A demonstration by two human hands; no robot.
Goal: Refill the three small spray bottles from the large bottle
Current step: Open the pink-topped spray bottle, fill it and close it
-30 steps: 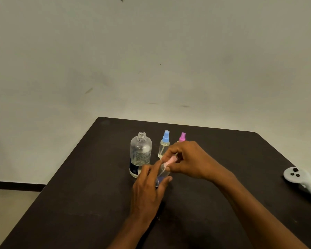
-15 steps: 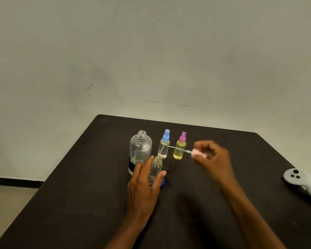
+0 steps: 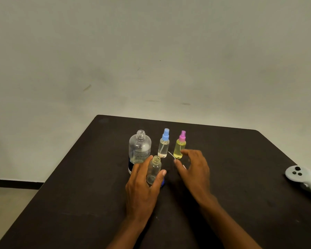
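Ample table [image 3: 79, 194] room surrounds left hand [image 3: 142, 187] gripping uncapped bottle [image 3: 153, 169], right hand [image 3: 194, 169] open.

Nothing actually readable here, tbh. The large bottle [image 3: 140, 150] has a see-through label [image 3: 141, 156] on its front with several rows of tiny print, sitting just above the dark blue band [image 3: 130, 168] at its base. It's all too small and blurry to make out.

Table [image 3: 241, 159] dark brown-black, plain. Wall [image 3: 151, 51] off-white, few dark scuffs. Large bottle [image 3: 139, 150] clear, pale printed label, dark blue band at base. Blue-capped bottle [image 3: 163, 146] clear. Pink-capped bottle [image 3: 180, 148] yellow inside. Uncapped bottle [image 3: 153, 169] clear, colourless. Spray head [image 3: 184, 167] pale pink. Controller [image 3: 302, 177] light grey, black buttons.
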